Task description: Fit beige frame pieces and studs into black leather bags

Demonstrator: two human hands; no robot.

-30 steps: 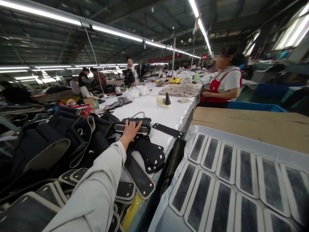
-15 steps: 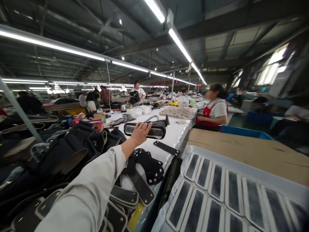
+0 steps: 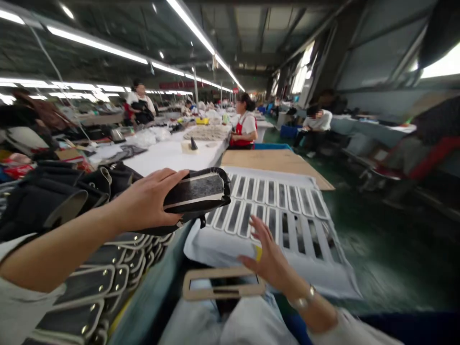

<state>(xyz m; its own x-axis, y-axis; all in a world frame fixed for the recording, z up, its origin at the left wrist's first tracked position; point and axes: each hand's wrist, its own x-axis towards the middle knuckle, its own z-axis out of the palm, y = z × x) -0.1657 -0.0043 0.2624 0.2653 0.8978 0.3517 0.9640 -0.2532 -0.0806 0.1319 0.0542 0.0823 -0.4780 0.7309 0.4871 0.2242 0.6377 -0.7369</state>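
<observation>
My left hand (image 3: 149, 201) is closed round a black bag piece (image 3: 197, 189), its thumb below and fingers on top. The piece is long with a rounded end, and a dark panel with pale edges shows on its near face. My right hand (image 3: 268, 254), fingers spread, holds nothing; it hovers to the right of the piece, at the near edge of a cloth-covered board (image 3: 219, 247). Rows of dark strips with white borders (image 3: 233, 218) lie on that board. Below, a beige rectangular frame (image 3: 189, 287) rests over my lap.
Stacked dark flaps with metal studs (image 3: 86, 282) and black bag parts (image 3: 43, 196) crowd the left. A white table (image 3: 154, 158) runs ahead, carrying a dark cone (image 3: 194, 143). Beyond the board are a cardboard sheet (image 3: 266, 160) and a person in a red apron (image 3: 246, 127).
My left hand has lifted the black bag piece off the white table and brought it nearer. My right hand has come into view. The view has swung right and down.
</observation>
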